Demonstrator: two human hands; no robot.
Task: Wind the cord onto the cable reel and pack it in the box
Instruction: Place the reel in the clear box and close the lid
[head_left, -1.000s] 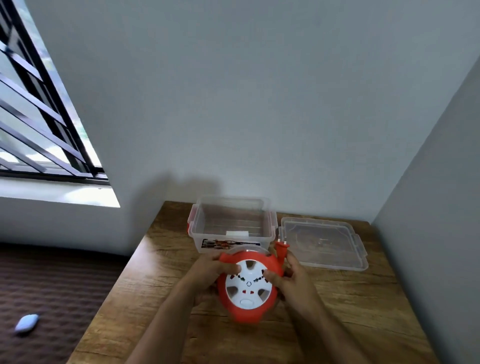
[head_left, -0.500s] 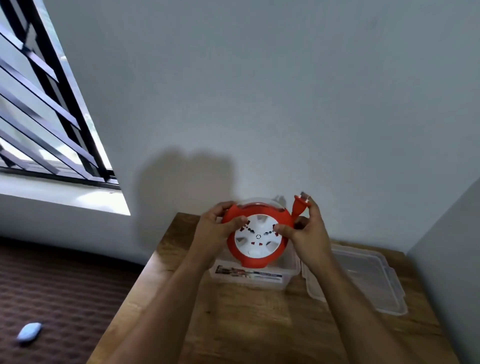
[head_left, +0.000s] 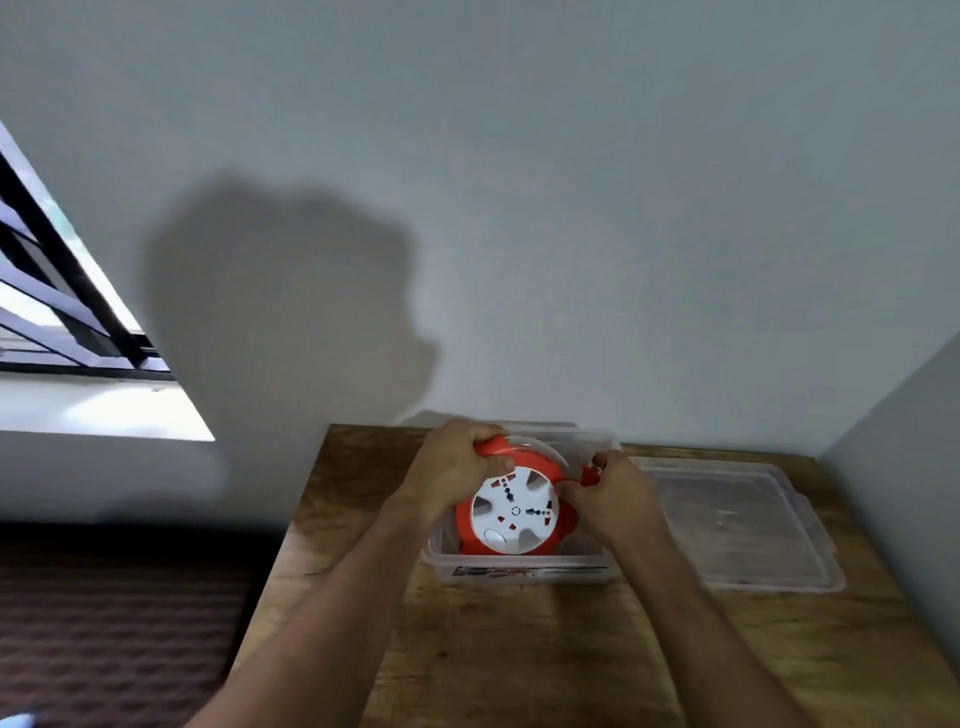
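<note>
The orange cable reel (head_left: 511, 512) with a white socket face sits tilted inside the clear plastic box (head_left: 524, 569) at the back of the wooden table (head_left: 519, 654). My left hand (head_left: 449, 475) grips the reel's orange top handle. My right hand (head_left: 610, 493) holds the orange plug (head_left: 592, 470) at the reel's right side. The cord is wound inside the reel and hidden.
The box's clear lid (head_left: 737, 519) lies flat on the table right of the box. Grey walls close the table at the back and right. A barred window (head_left: 57, 291) is at the left, above dark brown flooring (head_left: 114, 623).
Both hands lifted the reel off the table, carried it over the box, and lowered it inside. The camera tilted and moved closer.
</note>
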